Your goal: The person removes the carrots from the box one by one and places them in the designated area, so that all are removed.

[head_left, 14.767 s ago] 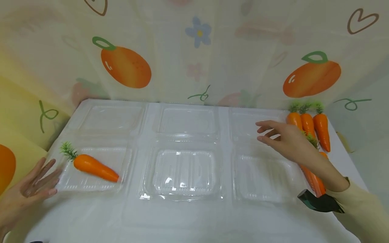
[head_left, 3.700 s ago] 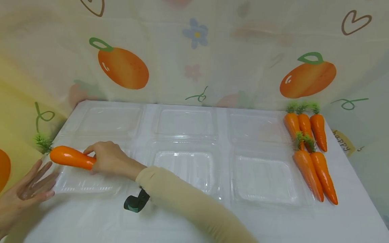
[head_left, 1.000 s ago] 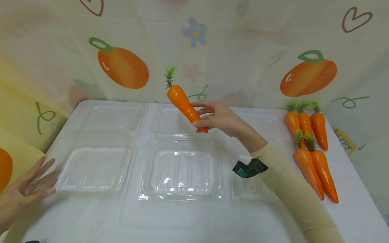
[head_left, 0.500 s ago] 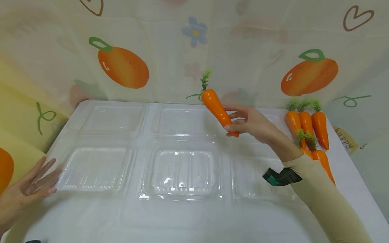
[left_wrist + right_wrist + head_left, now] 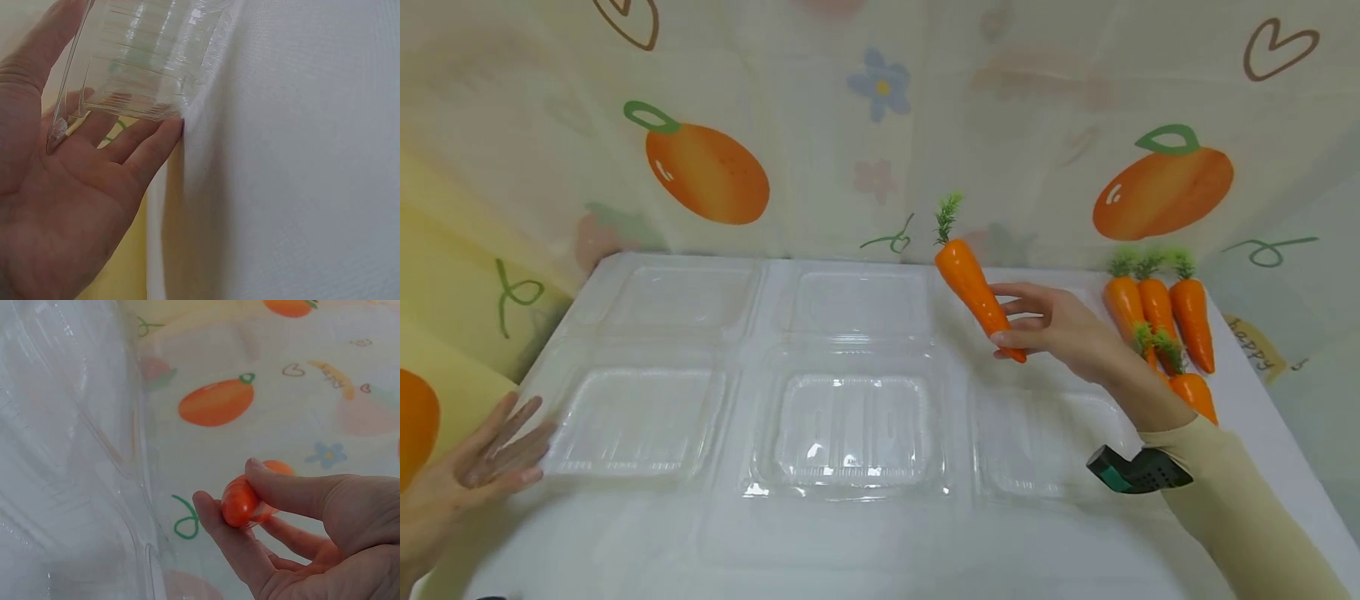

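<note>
My right hand pinches an orange toy carrot near its narrow end, thumb on one side and fingertips on the other. Its green leafy top points up and to the left, raised over the right-hand clear plastic container. In the right wrist view the carrot's tip faces the camera. At the left, my left hand is spread beside the left clear container. The left wrist view has straight fingers reaching along the container's wall, fingertips right at its edge.
Between these two stands a third open clear container; all three have lids laid back behind them. Several more carrots lie along the table's right side, partly hidden by the right arm. A printed curtain hangs behind the white table.
Earlier the carrot lay in the left container; my right hand has picked it up and carried it rightward, lately lowering it slightly. My left hand has hardly moved.
</note>
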The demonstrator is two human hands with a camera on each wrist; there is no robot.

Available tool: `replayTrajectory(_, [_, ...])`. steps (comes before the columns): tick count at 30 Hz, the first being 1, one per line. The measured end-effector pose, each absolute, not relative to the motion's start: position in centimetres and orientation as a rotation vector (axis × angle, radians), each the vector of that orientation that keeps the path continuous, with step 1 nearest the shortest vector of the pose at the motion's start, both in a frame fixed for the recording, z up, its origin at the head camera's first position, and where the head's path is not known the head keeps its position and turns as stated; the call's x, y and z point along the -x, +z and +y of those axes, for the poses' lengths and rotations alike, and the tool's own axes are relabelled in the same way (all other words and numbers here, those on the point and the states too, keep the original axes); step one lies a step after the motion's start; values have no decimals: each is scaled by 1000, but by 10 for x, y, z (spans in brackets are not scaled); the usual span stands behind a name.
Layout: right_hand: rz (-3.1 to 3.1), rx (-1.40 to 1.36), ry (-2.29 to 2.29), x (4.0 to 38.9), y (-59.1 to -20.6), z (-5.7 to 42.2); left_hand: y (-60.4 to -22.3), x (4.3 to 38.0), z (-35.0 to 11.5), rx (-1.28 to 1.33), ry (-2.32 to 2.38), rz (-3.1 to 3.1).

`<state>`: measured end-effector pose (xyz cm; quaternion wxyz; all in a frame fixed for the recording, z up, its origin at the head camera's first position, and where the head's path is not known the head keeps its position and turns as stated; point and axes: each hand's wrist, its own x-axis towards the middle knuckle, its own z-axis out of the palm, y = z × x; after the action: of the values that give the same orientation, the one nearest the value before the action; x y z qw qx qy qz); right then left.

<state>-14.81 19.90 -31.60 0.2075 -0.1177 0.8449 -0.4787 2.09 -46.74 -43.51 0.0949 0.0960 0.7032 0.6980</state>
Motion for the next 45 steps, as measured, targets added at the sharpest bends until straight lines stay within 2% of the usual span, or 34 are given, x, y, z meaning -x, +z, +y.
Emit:
replayTrajectory(14, [2409,118,-1245,126,-317,249,-436,-21,-462,-168,2131,2107])
replayTrajectory(20, [2468,67,-1152,119,-322,276,-438,-22,-460,-241,2247,2015])
replayTrajectory(32, [2472,92,-1148,107,-332,294,-435,-22,-459,-271,2206,2037])
replayTrajectory(38, [2467,2,-1137,103,-337,303,-434,-24,-460,-228,2132,2097])
replayTrajectory(45, [2525,-46,-1044,96,-340,324,-436,-22,-464,-413,2210,1956])
